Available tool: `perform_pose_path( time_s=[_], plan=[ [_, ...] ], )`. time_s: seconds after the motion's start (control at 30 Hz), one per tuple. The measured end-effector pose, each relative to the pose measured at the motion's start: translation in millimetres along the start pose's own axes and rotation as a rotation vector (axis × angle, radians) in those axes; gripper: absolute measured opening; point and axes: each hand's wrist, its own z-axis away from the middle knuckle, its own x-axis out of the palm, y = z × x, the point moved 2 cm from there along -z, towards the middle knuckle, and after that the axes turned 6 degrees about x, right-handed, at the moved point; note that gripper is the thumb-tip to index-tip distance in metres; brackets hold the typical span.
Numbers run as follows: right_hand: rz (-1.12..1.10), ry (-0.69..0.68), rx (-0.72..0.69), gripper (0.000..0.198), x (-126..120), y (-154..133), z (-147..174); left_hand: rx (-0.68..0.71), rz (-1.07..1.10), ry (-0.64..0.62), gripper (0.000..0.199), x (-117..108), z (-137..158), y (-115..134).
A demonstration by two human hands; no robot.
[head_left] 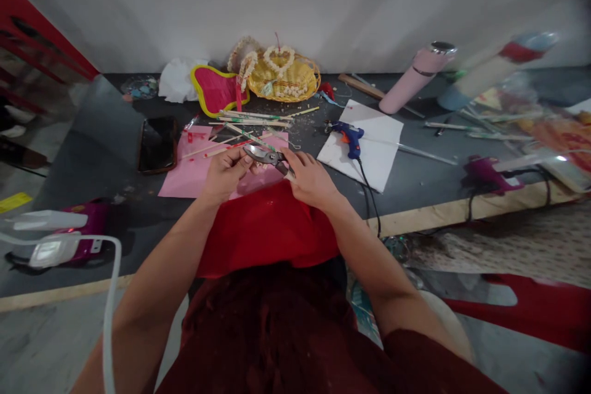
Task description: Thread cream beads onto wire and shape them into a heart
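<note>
My right hand [310, 177] is closed around the handles of a pair of pruning shears [262, 154], whose metal blades point left. At the blade end, my left hand [229, 172] is closed in a pinch; what its fingers hold is too small to make out. Under both hands lies a pink sheet [178, 181]. Several thin paper-wrapped sticks [256, 118] lie just beyond the shears, some crossing each other. A red cloth [272, 231] covers my lap below the hands.
A yellow basket [305, 83] with beaded loops stands by the wall, beside a pink yellow-edged piece [215, 91]. A phone [157, 144] lies left. To the right are a blue glue gun [349, 135] on a white board [383, 166], its cord hanging over the edge, and a pink bottle [410, 80].
</note>
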Motion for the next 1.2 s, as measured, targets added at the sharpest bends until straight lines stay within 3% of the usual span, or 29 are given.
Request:
perform_pose_path(
  time_s=[0.17, 0.33, 0.47, 0.6, 0.8, 1.2],
  plan=[
    [0.009, -0.005, -0.024, 0.07, 1, 3, 0, -0.153, 0.163, -0.067, 0.034, -2, -1, -3],
    [-0.008, -0.002, 0.003, 0.059, 2, 2, 3, -0.17, 0.138, -0.044, 0.033, 0, -1, -1],
    [-0.009, -0.01, 0.059, 0.058, 4, 1, 5, -0.098, 0.029, 0.014, 0.035, 3, -3, -3],
    [-0.001, 0.021, 0.099, 0.059, 5, 1, 4, 0.019, -0.067, 0.049, 0.023, 7, -4, -2],
    [0.028, 0.008, 0.068, 0.067, 1, 1, 2, 0.07, -0.14, 0.114, 0.014, 9, -1, 4],
    [-0.042, -0.02, -0.039, 0.065, -1, 8, 3, -0.207, 0.197, -0.071, 0.031, -1, -2, 1]
  ],
)
